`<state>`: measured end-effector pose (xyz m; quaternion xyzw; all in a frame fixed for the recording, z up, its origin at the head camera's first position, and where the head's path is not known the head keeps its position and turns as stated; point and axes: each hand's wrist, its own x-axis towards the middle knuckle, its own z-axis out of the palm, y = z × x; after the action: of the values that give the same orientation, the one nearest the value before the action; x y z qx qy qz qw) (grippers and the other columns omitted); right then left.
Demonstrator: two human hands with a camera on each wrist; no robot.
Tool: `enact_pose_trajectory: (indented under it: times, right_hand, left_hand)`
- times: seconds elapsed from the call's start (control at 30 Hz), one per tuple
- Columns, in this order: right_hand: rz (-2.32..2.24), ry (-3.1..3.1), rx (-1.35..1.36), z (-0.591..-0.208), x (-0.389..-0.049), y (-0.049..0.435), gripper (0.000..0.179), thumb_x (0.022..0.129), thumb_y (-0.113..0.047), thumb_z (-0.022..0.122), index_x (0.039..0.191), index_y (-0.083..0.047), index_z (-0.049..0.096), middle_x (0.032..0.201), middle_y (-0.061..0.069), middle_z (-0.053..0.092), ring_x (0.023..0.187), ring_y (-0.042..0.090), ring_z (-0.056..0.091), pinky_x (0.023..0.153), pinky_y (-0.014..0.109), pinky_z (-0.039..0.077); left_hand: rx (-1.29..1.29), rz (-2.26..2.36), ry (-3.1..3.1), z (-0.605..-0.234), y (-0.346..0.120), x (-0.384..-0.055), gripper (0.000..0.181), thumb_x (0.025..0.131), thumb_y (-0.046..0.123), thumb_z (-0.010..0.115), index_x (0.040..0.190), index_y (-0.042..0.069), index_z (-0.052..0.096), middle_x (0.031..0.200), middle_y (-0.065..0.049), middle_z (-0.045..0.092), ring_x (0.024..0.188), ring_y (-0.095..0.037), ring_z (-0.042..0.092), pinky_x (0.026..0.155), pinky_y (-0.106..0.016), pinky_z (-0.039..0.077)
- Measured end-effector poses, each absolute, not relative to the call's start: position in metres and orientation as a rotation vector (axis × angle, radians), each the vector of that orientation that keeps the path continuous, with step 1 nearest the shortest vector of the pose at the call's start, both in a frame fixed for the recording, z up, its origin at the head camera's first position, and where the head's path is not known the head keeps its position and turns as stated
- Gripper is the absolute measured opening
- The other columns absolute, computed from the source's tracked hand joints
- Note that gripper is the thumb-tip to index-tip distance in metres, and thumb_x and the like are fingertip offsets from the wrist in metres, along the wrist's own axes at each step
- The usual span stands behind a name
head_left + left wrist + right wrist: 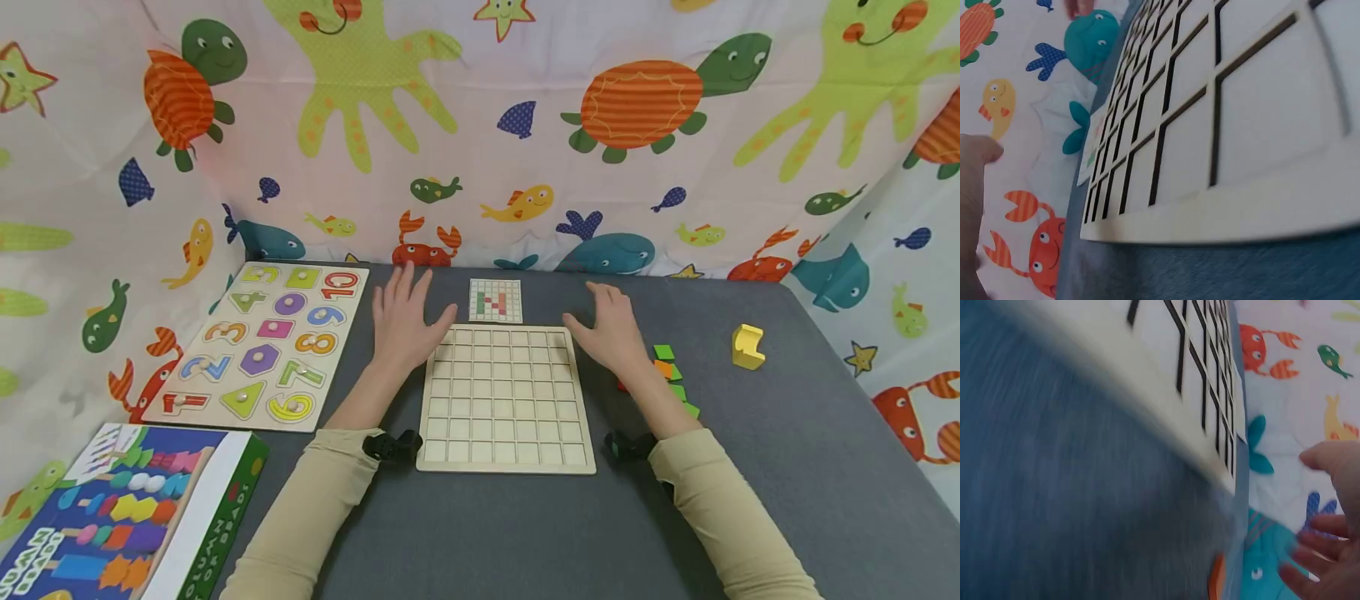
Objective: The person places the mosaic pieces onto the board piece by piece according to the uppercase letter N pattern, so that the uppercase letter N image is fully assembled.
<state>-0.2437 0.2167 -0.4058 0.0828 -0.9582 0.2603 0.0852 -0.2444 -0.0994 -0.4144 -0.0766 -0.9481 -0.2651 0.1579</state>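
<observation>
A pale wooden grid board of square cells lies flat on the dark grey cloth. Past its far edge is a small pattern card with green and red squares. My left hand, fingers spread, is by the board's far left corner and holds nothing. At the far right corner my right hand is likewise empty, thumb apart from the fingers. Several green tiles and an orange tile lie beside my right forearm, which partly hides them. In the left wrist view, the board's rim stretches close below the camera.
At the left lies a number and shape puzzle board. Nearer, a column beads box takes up the front left corner. A yellow curved block stands at the right. A sea-animal printed cloth hangs behind the table and along both sides.
</observation>
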Motion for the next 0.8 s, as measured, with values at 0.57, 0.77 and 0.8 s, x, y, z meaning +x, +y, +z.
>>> enact_pose_trajectory:
  times: [0.57, 0.77, 0.8]
  right_hand:
    - [0.788, -3.035, 0.245, -0.413, -0.22, 0.279, 0.03, 0.09, -0.023, 0.07, 0.112, -0.002, 0.069, 0.112, 0.019, 0.067, 0.102, 0.035, 0.059, 0.091, 0.053, 0.046]
    - [0.745, -3.017, 0.213, -0.418, -0.219, 0.276, 0.03, 0.088, -0.023, 0.073, 0.109, -0.002, 0.069, 0.109, 0.019, 0.067, 0.099, 0.035, 0.06, 0.089, 0.053, 0.047]
    - [0.741, -3.014, 0.208, -0.418, -0.219, 0.276, 0.029, 0.088, -0.023, 0.073, 0.108, -0.002, 0.069, 0.108, 0.019, 0.067, 0.098, 0.035, 0.06, 0.088, 0.053, 0.047]
  left_hand:
    - [-0.389, -1.325, -2.659, -0.449, -0.11, -0.219, 0.048, 0.096, 0.021, 0.058, 0.14, 0.003, 0.051, 0.141, -0.017, 0.048, 0.134, -0.033, 0.041, 0.108, -0.051, 0.035]
    - [-0.404, -1.336, -2.663, -0.458, -0.108, -0.218, 0.049, 0.096, 0.02, 0.058, 0.141, 0.001, 0.049, 0.141, -0.019, 0.048, 0.133, -0.035, 0.041, 0.108, -0.052, 0.033]
    - [-0.398, -1.338, -2.66, -0.459, -0.108, -0.218, 0.049, 0.096, 0.019, 0.058, 0.14, 0.001, 0.05, 0.141, -0.019, 0.048, 0.133, -0.034, 0.041, 0.108, -0.051, 0.033]
